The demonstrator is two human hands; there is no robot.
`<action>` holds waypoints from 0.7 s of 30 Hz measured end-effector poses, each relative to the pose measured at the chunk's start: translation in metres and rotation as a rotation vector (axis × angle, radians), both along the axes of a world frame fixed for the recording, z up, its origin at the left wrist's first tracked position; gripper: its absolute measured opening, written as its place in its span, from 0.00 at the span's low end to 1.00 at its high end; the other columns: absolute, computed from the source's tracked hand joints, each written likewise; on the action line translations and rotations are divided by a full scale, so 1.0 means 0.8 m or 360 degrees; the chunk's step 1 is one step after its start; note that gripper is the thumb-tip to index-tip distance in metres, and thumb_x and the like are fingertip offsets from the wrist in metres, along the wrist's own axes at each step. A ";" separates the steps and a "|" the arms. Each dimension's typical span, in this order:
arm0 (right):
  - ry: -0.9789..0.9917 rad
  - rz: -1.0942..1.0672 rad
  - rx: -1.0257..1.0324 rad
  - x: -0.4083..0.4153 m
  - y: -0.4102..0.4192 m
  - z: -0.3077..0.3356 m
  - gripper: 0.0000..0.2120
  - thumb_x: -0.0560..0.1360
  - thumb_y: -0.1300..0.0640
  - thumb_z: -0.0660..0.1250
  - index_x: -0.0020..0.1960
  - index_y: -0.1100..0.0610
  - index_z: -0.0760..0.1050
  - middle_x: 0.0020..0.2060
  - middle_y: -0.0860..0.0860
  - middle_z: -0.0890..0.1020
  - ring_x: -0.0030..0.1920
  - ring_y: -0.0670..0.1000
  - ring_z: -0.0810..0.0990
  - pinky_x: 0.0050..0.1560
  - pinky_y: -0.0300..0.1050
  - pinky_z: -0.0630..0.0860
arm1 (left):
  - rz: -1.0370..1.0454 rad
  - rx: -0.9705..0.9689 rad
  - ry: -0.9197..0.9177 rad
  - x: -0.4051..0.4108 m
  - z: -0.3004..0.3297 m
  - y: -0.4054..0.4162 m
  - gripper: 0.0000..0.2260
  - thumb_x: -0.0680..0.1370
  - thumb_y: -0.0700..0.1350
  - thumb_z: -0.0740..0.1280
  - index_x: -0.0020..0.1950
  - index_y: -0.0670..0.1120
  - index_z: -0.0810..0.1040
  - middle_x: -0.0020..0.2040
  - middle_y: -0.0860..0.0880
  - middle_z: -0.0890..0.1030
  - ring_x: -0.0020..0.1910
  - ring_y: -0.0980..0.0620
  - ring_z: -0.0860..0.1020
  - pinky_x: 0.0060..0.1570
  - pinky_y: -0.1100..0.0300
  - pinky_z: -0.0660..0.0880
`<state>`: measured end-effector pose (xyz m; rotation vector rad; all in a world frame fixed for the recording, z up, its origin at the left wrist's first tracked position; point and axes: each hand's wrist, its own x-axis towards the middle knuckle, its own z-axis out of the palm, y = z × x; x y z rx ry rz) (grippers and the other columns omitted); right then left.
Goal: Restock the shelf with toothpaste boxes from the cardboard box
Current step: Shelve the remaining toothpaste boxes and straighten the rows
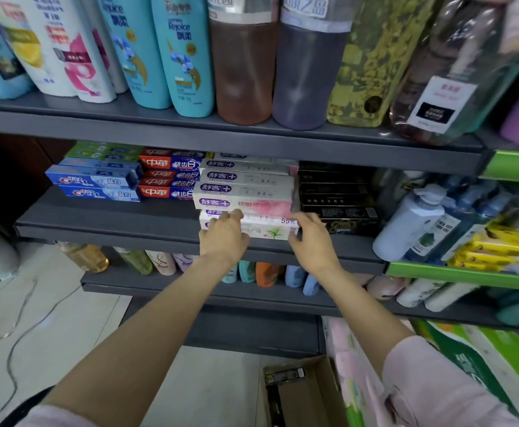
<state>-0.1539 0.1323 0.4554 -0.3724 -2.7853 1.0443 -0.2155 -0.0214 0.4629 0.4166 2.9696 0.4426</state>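
Observation:
A stack of white toothpaste boxes [246, 186] stands on the grey middle shelf [113, 220]. Its bottom box [267, 231], white with a green leaf print, lies at the shelf's front edge. My left hand [222, 237] grips the left end of that bottom box, fingers curled over its top. My right hand [309, 234] holds its right end. Blue boxes [98, 183] and red-and-blue boxes [169, 177] are stacked to the left, black boxes [338, 192] to the right. The cardboard box [301, 392] sits on the floor at bottom centre, with a dark box inside.
Shampoo bottles [172, 50] line the upper shelf and smaller bottles [159, 260] the lower one. Mouthwash bottles [412, 223] and yellow packs [492, 248] fill the green-edged shelf at right. Green-and-white packages [480, 359] stand beside the cardboard box. A cable [21, 328] runs over the floor at left.

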 end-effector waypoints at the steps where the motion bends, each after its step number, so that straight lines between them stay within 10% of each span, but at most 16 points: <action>1: -0.0049 0.0013 0.0009 0.014 -0.003 -0.003 0.17 0.78 0.64 0.60 0.67 0.57 0.70 0.62 0.54 0.71 0.61 0.53 0.73 0.59 0.40 0.68 | 0.0003 0.0038 -0.0086 0.011 -0.002 -0.002 0.17 0.78 0.44 0.60 0.67 0.46 0.68 0.61 0.43 0.76 0.59 0.42 0.74 0.56 0.49 0.70; 21: -0.1078 -0.0131 0.0046 0.417 -0.032 -0.250 0.11 0.75 0.58 0.60 0.55 0.55 0.78 0.56 0.56 0.82 0.59 0.59 0.78 0.60 0.52 0.75 | -0.0013 0.0238 -0.0924 0.370 -0.219 -0.024 0.10 0.79 0.47 0.61 0.54 0.47 0.79 0.55 0.43 0.80 0.55 0.43 0.78 0.53 0.56 0.74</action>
